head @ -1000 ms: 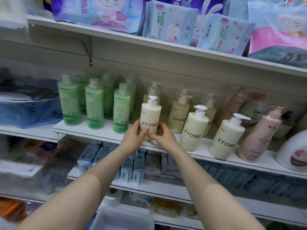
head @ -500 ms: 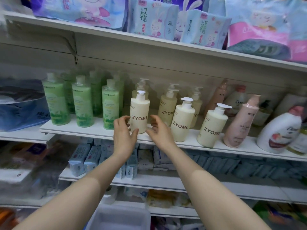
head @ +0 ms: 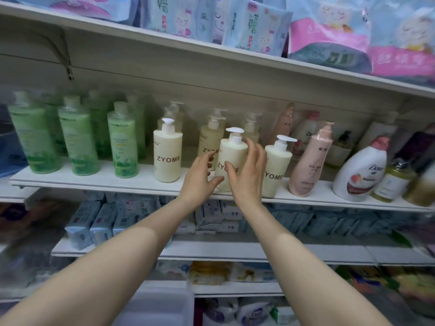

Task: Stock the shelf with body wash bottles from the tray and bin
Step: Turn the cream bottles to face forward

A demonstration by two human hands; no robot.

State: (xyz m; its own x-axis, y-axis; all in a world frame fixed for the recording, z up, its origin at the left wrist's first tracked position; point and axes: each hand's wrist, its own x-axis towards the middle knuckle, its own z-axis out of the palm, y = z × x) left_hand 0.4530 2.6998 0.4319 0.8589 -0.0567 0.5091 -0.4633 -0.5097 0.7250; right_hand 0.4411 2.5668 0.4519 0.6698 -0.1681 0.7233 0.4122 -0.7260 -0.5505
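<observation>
Three cream ZYOME pump bottles stand along the front of the white shelf [head: 94, 182]. Both my hands are on the middle bottle [head: 231, 149], which leans slightly. My left hand [head: 200, 177] has its thumb at the bottle's lower left and its fingers against the left side. My right hand [head: 247, 175] wraps the right side, thumb across the label. The left ZYOME bottle [head: 167, 156] stands free and upright. The right ZYOME bottle [head: 275, 168] stands just past my right hand. More cream bottles stand behind.
Green bottles [head: 77, 142] fill the shelf's left part. A pink bottle [head: 308, 165] and a white Dove bottle [head: 360, 170] stand to the right. Packets line the shelves above and below. A pale plastic bin [head: 155, 304] sits low between my forearms.
Both hands let go of the left ZYOME bottle and moved right onto the middle one. The view has also shifted to the right.
</observation>
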